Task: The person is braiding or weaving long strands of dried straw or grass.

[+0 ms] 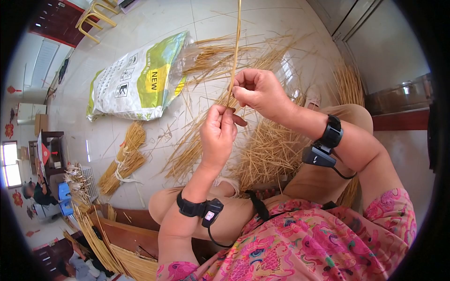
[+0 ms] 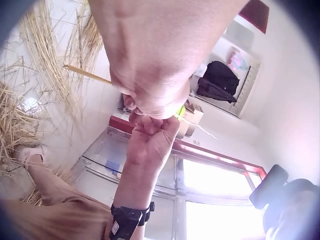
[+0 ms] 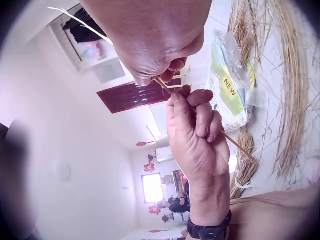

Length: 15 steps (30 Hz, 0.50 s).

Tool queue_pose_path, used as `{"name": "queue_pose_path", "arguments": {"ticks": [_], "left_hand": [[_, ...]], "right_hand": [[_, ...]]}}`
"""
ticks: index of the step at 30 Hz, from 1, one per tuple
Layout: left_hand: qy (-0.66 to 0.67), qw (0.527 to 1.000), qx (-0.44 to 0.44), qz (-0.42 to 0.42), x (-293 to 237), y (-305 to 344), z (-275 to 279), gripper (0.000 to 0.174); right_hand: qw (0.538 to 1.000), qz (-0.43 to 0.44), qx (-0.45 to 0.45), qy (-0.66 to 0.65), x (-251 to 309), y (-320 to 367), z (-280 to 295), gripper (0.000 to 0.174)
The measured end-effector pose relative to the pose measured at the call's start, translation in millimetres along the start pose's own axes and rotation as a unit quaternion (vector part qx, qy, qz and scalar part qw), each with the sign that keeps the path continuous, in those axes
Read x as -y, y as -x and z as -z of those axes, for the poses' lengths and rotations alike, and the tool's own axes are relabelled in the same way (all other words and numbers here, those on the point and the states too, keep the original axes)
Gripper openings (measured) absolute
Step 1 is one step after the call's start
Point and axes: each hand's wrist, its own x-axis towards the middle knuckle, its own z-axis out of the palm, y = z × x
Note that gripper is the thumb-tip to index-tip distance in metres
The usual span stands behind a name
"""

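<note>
That straw stalk (image 1: 236, 51) looks super light but kinda brittle, so pinch it softly, grips close together, like the left hand (image 1: 217, 136) and right hand (image 1: 263, 93) pinching it here.

Can see a plump white-and-green bag (image 1: 136, 79), printed NEW, lying on the pale tiled floor (image 1: 206, 16). Beyond it, can make out a gold-coloured stool (image 1: 96, 19) near a dark red door (image 1: 55, 21). Off to the far side, can spot a bright window (image 1: 11, 164), red ornaments (image 1: 9, 130) on the white wall, a cardboard box (image 1: 41, 123) and — close to a blue plastic stool (image 1: 64, 199) — a person in dark clothing (image 1: 41, 192). In the left wrist view, can find a black cloth (image 2: 217, 82) in a wall recess, beside something pink and blue (image 2: 236, 61) — too blurred to name.
</note>
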Motion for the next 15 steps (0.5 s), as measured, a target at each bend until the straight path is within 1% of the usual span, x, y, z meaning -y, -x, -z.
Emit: {"name": "queue_pose_path", "arguments": {"ticks": [1, 4, 6, 9, 12, 13, 15], "left_hand": [[0.000, 1.000, 0.006, 0.000, -0.1, 0.0, 0.0, 0.014], [0.060, 0.997, 0.038, 0.042, -3.5, -0.4, 1.3, 0.017], [0.094, 0.993, 0.060, 0.046, -0.9, 0.0, 2.8, 0.019], [0.156, 0.982, 0.088, 0.065, 2.4, 0.1, 3.6, 0.020], [0.196, 0.972, 0.108, 0.077, 2.4, 0.6, 3.8, 0.020], [0.205, 0.969, 0.114, 0.078, 2.3, 0.6, 4.0, 0.020], [0.220, 0.969, 0.096, 0.059, 0.1, -0.1, 3.6, 0.020]], "right_hand": [[1.000, 0.001, 0.005, -0.013, 0.3, 0.1, 0.3, 0.007], [0.998, -0.002, 0.027, -0.054, -0.2, -1.2, 1.5, 0.006], [0.995, -0.014, 0.047, -0.081, -4.1, -2.7, 2.7, 0.005], [0.975, -0.062, 0.098, -0.187, -6.1, -2.4, 3.5, 0.004], [0.967, -0.112, 0.080, -0.216, -7.5, -1.1, 0.6, 0.005], [0.966, -0.132, 0.059, -0.213, -8.5, -0.6, -1.4, 0.006], [0.963, -0.172, 0.017, -0.208, -11.0, 0.3, -4.8, 0.007]]}}
